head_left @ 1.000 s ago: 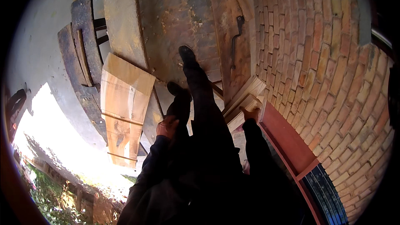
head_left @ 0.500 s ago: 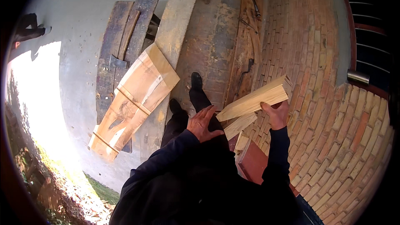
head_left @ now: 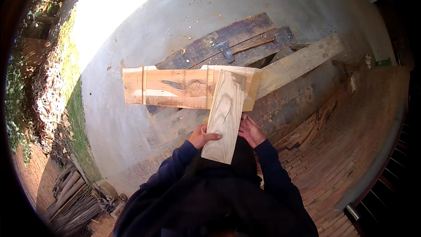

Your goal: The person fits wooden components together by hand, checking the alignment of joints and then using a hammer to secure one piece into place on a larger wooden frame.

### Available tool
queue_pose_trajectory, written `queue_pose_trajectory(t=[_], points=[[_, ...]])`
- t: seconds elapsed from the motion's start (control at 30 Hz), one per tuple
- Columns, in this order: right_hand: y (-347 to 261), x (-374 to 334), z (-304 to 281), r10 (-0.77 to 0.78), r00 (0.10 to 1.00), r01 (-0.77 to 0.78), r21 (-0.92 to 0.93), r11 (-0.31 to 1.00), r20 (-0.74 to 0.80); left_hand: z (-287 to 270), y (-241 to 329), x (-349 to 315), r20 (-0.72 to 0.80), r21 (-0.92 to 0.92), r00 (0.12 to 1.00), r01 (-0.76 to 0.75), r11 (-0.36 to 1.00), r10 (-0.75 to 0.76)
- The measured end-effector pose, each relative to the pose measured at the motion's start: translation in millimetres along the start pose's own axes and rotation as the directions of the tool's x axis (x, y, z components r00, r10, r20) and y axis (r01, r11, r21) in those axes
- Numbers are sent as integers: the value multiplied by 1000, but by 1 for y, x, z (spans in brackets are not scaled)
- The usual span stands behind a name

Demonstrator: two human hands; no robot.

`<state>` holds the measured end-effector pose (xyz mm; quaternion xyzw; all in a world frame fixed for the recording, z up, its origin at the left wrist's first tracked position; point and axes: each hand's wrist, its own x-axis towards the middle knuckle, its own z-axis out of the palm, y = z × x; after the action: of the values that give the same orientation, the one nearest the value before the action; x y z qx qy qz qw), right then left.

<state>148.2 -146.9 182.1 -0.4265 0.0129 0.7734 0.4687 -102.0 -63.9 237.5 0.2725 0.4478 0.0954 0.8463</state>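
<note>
A pale wooden board (head_left: 228, 109) with wavy grain is held upright lengthwise in front of me, tilted slightly to the right. My left hand (head_left: 203, 136) grips its lower left edge, thumb on the face and the other fingers hidden underneath. My right hand (head_left: 251, 132) is at the opposite edge with its fingers apart; whether they touch the wood is hard to tell. Beyond the board lies a broad wooden panel (head_left: 175, 90) with dark knots and narrow strips across it. The held board covers part of its right side.
An axe (head_left: 225, 52) lies on dark, worn planks (head_left: 258, 25) beyond the panel. A long weathered plank (head_left: 302, 65) slants off to the right. Brick paving (head_left: 315, 166) spreads at the right. A pile of sticks (head_left: 74, 193) is at the lower left, by a grass strip (head_left: 85, 136).
My view has turned left. The board has come from my right side to the front, over the panel's edge. My left hand, empty before, now grips it; my right hand's hold has loosened.
</note>
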Motion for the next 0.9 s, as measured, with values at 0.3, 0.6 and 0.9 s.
queue_pose_trajectory(t=[0.3, 0.6, 0.9], points=[[39, 79, 68, 281, 955, -291, 133, 947, 92, -40, -40, -18, -189, -356, 981, -98, 929, 31], [26, 111, 42, 261, 965, -263, 144, 954, 31, -39, -60, -54, -82, -556, 990, -143, 819, 117], [43, 106, 23, 100, 995, -98, 224, 970, 1, 24, -36, -35, -374, 262, 726, -515, 816, 578]])
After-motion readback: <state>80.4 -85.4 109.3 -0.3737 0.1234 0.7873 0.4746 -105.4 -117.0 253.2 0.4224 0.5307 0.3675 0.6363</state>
